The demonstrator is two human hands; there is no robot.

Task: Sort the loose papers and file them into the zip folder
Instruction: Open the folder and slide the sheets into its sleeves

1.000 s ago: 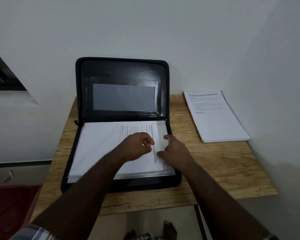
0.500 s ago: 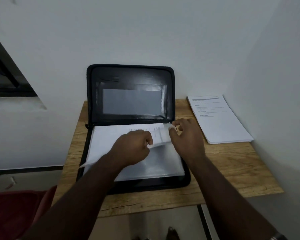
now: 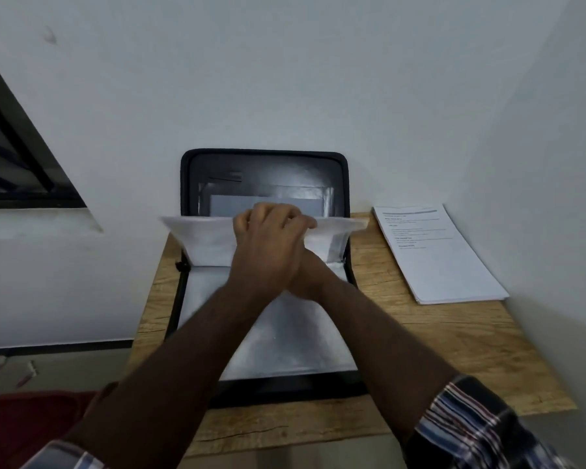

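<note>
Lifting sheet (image 3: 200,236), long axis left-right

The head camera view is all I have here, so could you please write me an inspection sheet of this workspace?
Surface: small light wooden table against a white wall.
Job's things: black zip folder lies open, lid upright against the wall, clear sleeves in its base; a white sheet or sleeve is lifted up at the hinge; a stack of white printed papers lies to its right, apart from it.
Clutter: nothing seen on the table.
Grippers: left hand grips the lifted sheet's top edge; right hand is largely hidden under the left wrist.
Cables: nothing seen.
Surroundings: dark window frame at left; red fabric below.
</note>
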